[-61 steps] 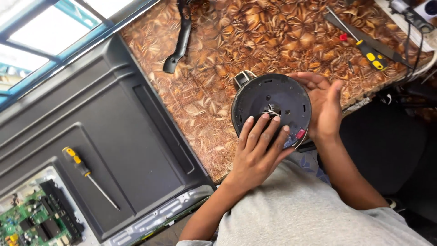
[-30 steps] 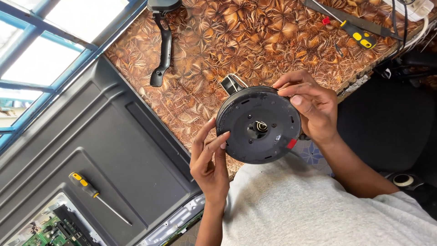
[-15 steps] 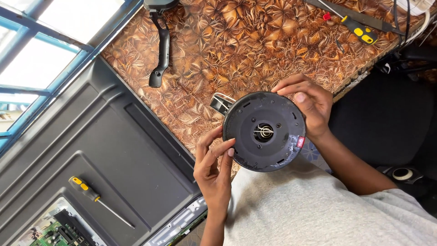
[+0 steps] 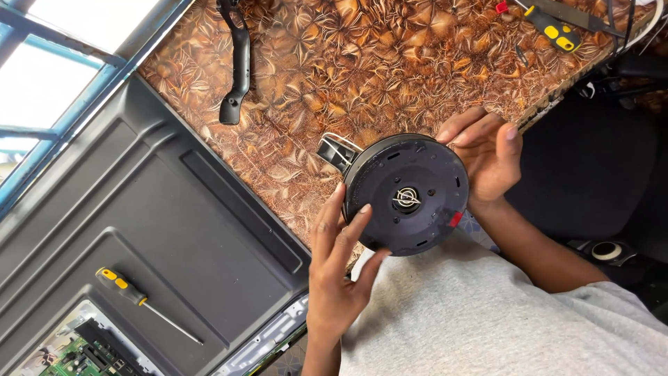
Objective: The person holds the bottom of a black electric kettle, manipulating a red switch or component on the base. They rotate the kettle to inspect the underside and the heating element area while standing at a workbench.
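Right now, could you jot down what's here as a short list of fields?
Held item: round black appliance base, underside facing the camera
Left hand: fingers on its lower-left edge
Right hand: gripping its right rim
Surface: brown leaf-patterned table
Nearby: black handle piece on the table; yellow-handled screwdriver on a dark grey panel

Both hands hold round black appliance base (image 4: 407, 198) w/ underside up: left hand (image 4: 337, 268) at its lower-left edge, right hand (image 4: 487, 157) at upper-right. Brown patterned tabletop (image 4: 362, 63) beneath; yellow-handled screwdriver (image 4: 142, 303) on grey panel (image 4: 139, 209).
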